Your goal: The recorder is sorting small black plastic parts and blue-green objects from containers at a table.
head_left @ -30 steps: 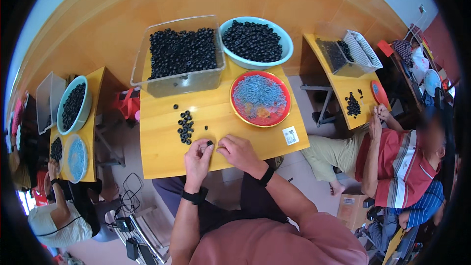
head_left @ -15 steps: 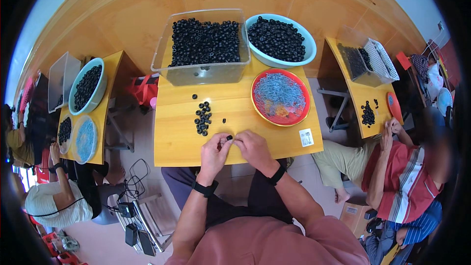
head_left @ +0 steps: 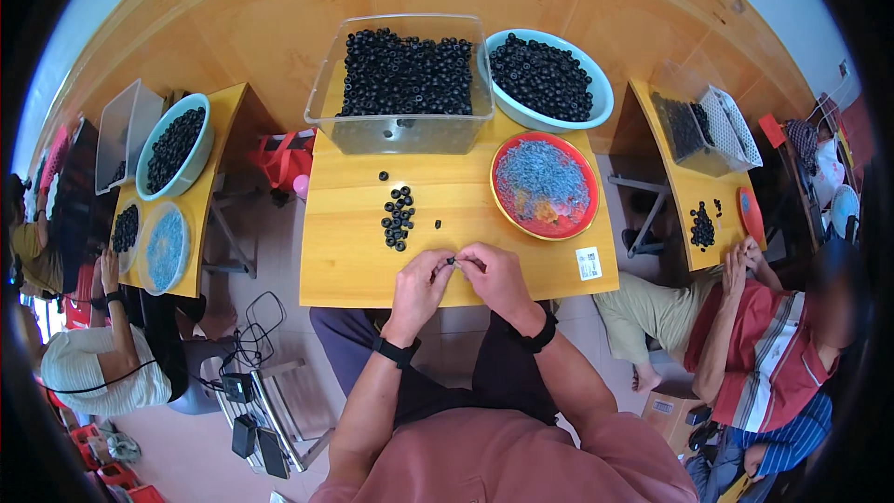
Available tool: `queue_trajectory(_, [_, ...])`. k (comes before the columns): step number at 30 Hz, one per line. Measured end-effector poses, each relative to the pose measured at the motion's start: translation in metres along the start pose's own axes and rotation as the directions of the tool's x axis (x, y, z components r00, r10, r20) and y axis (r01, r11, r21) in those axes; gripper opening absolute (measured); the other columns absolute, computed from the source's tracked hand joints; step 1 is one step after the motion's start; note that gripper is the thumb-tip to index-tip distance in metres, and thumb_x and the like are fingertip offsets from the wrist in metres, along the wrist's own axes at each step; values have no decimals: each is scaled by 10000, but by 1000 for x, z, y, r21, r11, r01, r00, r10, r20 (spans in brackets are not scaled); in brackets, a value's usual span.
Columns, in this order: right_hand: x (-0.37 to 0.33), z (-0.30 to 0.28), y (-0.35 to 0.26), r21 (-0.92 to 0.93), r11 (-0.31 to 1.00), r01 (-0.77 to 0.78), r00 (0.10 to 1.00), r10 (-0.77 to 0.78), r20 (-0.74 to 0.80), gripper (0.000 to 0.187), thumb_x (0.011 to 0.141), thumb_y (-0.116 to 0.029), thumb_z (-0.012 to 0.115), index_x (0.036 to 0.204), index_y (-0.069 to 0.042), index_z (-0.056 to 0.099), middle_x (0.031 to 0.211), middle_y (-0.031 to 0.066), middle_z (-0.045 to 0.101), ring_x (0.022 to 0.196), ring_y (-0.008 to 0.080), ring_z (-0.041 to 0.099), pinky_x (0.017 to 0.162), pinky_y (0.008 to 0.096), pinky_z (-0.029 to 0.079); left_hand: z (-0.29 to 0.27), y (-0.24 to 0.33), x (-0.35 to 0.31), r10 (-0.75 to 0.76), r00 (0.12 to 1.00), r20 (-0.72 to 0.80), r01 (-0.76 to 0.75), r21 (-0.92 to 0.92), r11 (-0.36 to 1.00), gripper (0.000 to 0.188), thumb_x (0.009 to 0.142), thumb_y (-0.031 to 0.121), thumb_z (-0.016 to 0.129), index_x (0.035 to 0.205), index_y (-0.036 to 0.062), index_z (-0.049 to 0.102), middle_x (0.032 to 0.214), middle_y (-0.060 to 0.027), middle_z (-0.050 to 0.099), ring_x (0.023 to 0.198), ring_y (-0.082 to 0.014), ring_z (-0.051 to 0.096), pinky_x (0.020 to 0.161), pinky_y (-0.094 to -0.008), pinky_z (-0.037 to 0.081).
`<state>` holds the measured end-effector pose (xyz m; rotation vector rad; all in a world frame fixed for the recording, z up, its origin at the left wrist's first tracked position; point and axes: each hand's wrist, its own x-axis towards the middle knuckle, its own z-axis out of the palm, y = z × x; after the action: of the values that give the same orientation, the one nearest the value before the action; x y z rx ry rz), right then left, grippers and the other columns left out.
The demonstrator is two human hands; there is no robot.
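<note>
My left hand (head_left: 421, 291) and my right hand (head_left: 497, 279) meet above the near edge of the yellow table. A small black ring-like part (head_left: 451, 261) is pinched in the left fingertips. The right fingers are pressed together right against it; what they hold, if anything, is too small to make out. Beyond the left hand lies a loose cluster of black ring-like parts (head_left: 399, 216), with a single one (head_left: 438, 224) to its right. Past the right hand sits a red round tray (head_left: 500, 208) heaped with small blue pieces (head_left: 540, 177).
A clear plastic bin (head_left: 400, 138) and a light-blue basin (head_left: 605, 98), both full of black parts, stand at the table's far side. A white label (head_left: 589, 264) is stuck near the right edge. People work at tables on both sides. A stool (head_left: 279, 424) stands left.
My right fingertips have closed in on the black part, and both hands now touch around it. The whole view has shifted slightly; the table and its things look unmoved.
</note>
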<state>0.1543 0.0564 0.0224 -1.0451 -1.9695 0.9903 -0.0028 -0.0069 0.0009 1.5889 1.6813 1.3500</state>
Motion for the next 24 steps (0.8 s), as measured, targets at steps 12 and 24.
queue_trajectory(12, [35,-8,6,134,976,-173,975,150,164,141,872,-124,769,949,-22,709,807,96,707,707,169,671,668,308,533,-5,-1,-1,-93,995,-27,87,-174,981,179,916,30,764,1080,-19,712,861,-90,724,752,-116,659,712,-282,547])
queue_trajectory(24, [83,21,12,-391,906,161,970,-71,234,105,869,-110,660,910,-16,685,906,191,700,910,391,685,805,504,535,4,-15,1,-192,978,-80,166,-256,952,181,940,46,759,1093,-32,701,928,-104,765,822,-111,714,746,-274,573])
